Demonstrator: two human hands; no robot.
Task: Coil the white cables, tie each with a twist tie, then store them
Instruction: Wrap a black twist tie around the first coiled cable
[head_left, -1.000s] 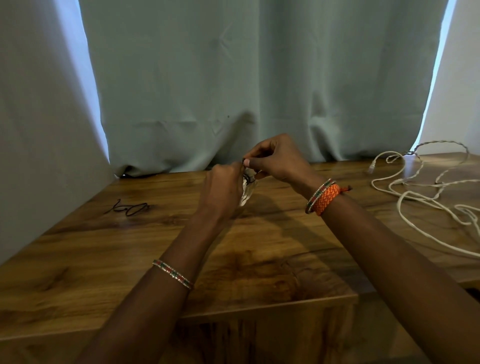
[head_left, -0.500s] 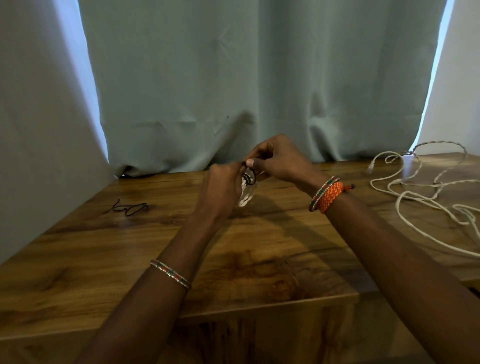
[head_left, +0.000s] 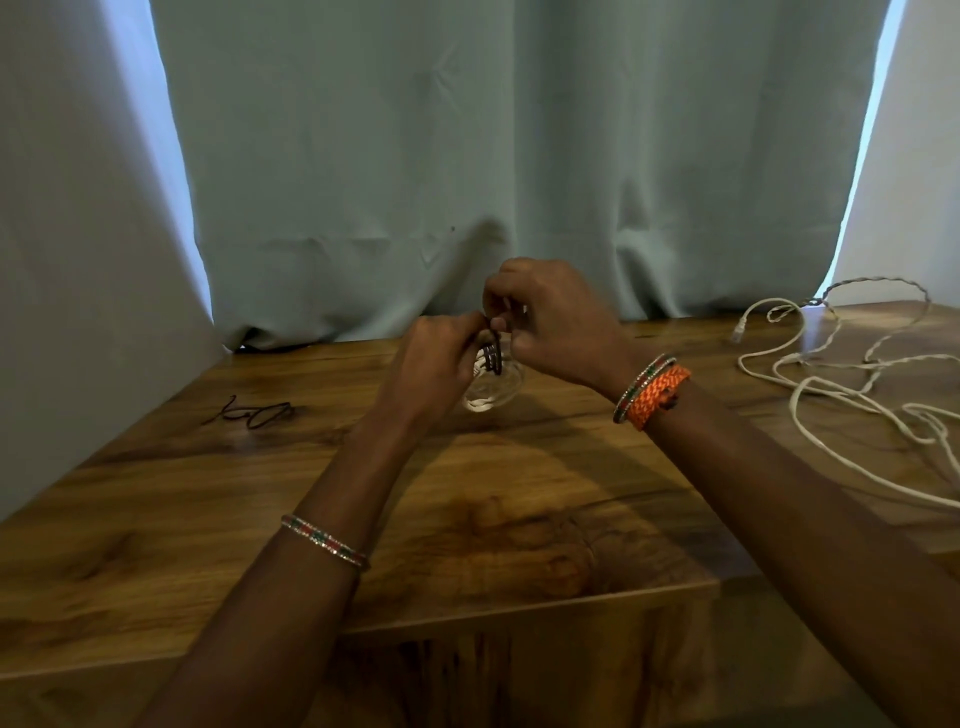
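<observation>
I was in what looked like a room at home, not a workshop or a lab. I sat at a wooden tabletop (head_left: 519, 519) with a warm, glossy grain, pushed up against a window. Long pale blue-grey curtains (head_left: 467, 156) hung down to its far edge, and daylight showed in bright strips where the panels parted on the left and right. A plain white wall (head_left: 914, 182) stood at the far right. Loose white cables (head_left: 831, 405) lay on the tabletop, as household cords do.
</observation>
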